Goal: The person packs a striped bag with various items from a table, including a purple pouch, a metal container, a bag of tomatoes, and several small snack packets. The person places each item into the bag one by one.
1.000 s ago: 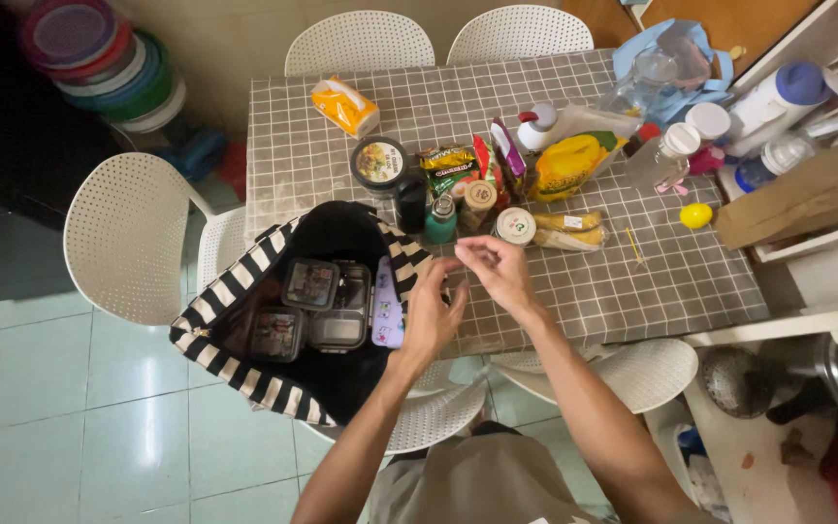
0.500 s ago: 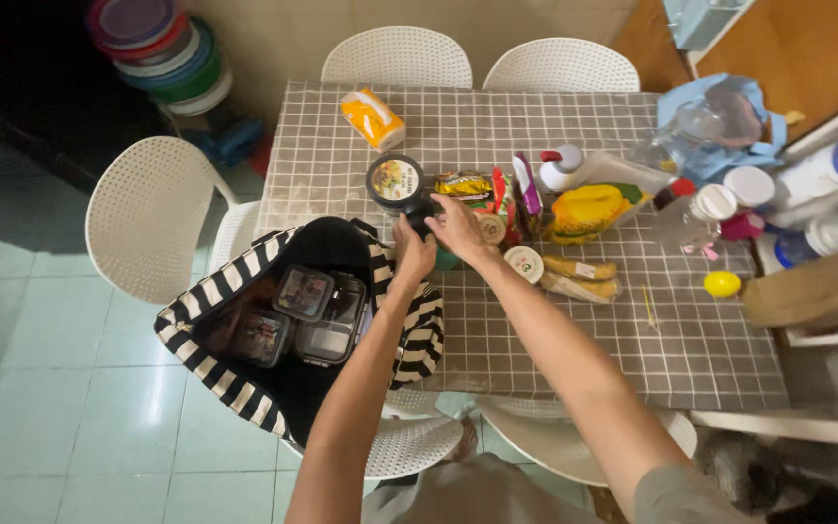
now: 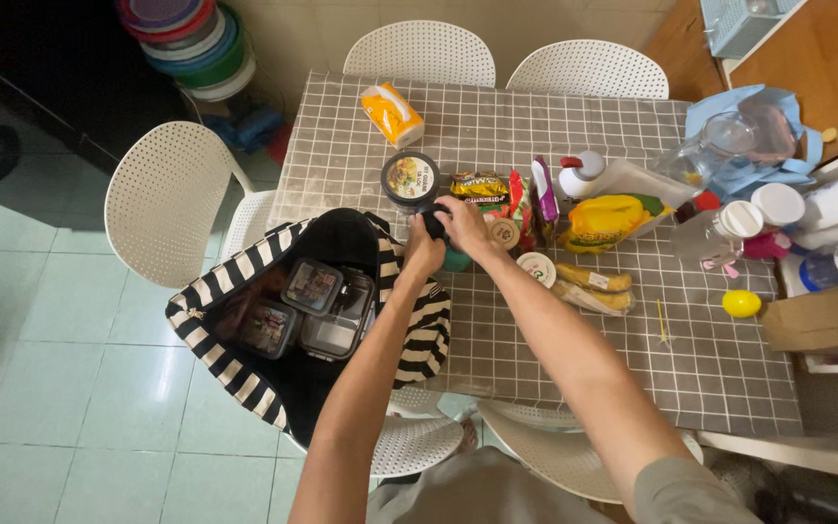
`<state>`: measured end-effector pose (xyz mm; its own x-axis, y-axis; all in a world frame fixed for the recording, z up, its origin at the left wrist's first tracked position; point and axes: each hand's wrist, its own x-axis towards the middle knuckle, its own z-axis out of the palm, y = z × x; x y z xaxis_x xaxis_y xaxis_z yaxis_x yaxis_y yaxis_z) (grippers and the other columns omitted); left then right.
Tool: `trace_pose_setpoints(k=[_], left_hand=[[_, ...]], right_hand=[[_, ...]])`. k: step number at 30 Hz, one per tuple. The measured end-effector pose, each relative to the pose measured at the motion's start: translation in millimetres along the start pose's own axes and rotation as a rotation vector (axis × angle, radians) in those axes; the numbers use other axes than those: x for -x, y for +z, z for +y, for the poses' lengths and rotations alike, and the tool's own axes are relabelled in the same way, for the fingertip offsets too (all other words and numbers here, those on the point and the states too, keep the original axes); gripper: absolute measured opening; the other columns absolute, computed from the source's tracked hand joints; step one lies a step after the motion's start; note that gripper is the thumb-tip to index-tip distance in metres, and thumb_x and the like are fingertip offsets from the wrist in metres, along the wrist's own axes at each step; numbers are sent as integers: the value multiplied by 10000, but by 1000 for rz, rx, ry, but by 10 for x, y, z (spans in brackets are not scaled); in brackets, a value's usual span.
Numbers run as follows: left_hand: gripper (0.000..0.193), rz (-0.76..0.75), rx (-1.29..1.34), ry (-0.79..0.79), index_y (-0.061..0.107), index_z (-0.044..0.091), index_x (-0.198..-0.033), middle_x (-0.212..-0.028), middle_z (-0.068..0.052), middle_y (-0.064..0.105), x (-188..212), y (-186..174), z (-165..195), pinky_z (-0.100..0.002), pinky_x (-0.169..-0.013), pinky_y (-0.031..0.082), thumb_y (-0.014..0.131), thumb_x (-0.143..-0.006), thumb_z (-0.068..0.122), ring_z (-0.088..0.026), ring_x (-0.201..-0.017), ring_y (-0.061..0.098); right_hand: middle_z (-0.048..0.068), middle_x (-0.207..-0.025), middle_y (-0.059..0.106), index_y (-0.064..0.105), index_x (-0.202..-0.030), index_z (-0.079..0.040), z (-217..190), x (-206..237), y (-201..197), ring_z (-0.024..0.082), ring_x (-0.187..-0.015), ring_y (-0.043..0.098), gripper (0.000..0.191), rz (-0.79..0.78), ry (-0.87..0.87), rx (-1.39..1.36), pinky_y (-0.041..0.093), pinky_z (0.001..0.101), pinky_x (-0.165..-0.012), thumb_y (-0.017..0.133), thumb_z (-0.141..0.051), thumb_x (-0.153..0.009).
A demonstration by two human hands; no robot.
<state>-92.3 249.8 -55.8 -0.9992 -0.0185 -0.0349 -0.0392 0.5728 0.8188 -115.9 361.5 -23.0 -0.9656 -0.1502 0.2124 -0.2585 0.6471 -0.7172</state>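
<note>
While a striped bag (image 3: 244,320) is sitting open at lower left, a dark jar (image 3: 433,221) at frame centre is being gripped by the left hand (image 3: 423,250) and right hand (image 3: 466,225), fingers wrapped around it.

bag (image 3: 244,286): black and white stripes
tablecloth (image 3: 361,146): grey, white grid
chairs (image 3: 162,189): white (dotted with holes)
egg-shaped thing (image 3: 741,304): yellow
jar (image 3: 433,223): dark

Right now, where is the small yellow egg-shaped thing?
In the head view, the yellow egg-shaped thing lies on the checked table at its right edge, beside the brown paper bag and below the pink-capped bottle.
</note>
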Motion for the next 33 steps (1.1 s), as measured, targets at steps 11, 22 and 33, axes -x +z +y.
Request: trace_pose_setpoints(k=[11,22,33], left_hand=[[980,179,142,243,127,-158,-1545,-1508,-443,281,351,-269,358,-508,-1203,283,730,-797,33,-552,-1421,290],[884,479,-166,583,346,17,-1546,-1500,-206,476,1294,-879,994,-541,-1160,375,825,-827,204,-382,-1396,483],[826,551,8,303,413,-1,-1504,-1417,-251,531,2102,-1515,468,-486,-1077,448,856,-817,117,-429,-1278,541]], right_hand=[[190,-989,753,674,-1260,-98,-367,111,-620,329,-845,739,292,110,43,10,555,429,-743,653,-245,-1010],[50,-1076,722,638,-1241,34,-774,614,-1351,121,-970,660,221,319,-182,-476,545,263,-855,594,-160,-1143],[49,-983,713,670,-1338,-29,-1624,864,-571,106,-845,633,345,-36,23,-541,526,252,-759,656,-224,-1055]])
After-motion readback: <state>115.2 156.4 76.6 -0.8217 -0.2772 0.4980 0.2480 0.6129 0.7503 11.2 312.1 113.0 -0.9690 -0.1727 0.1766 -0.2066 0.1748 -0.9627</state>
